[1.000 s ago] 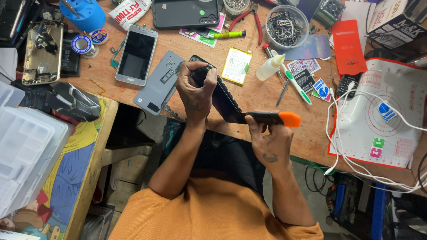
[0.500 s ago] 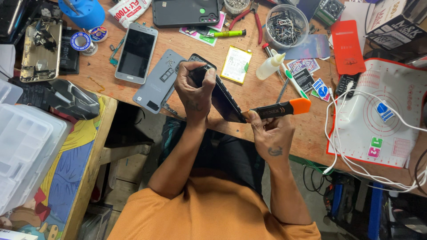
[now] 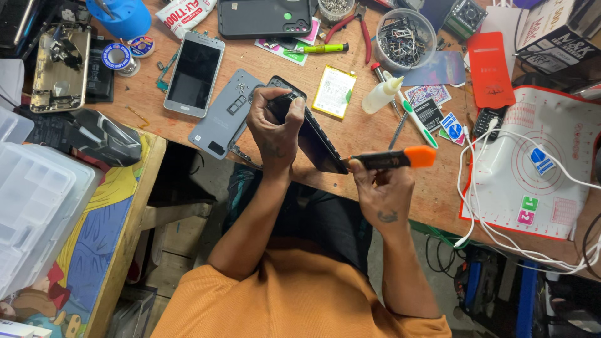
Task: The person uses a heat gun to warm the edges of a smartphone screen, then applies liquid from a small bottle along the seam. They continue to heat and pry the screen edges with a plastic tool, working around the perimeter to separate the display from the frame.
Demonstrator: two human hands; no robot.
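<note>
Head view: the left hand [image 3: 275,128] has its fingers [image 3: 269,100] curled tight over the upper end of a dark phone [image 3: 316,144], clamping it tilted above the wooden bench [image 3: 363,141]. The right hand [image 3: 382,188] pinches an orange-and-black tool [image 3: 394,158] between thumb and fingers, its dark tip touching the phone's lower edge. Just left of the left fingers lies a grey back cover [image 3: 222,112], and beyond it a silver phone [image 3: 194,74] face up. Above the right fingers sit a yellow battery [image 3: 333,92] and a small white squeeze bottle [image 3: 382,95]. Farther right, a white cable [image 3: 501,188] loops over a white work mat [image 3: 551,188].
</note>
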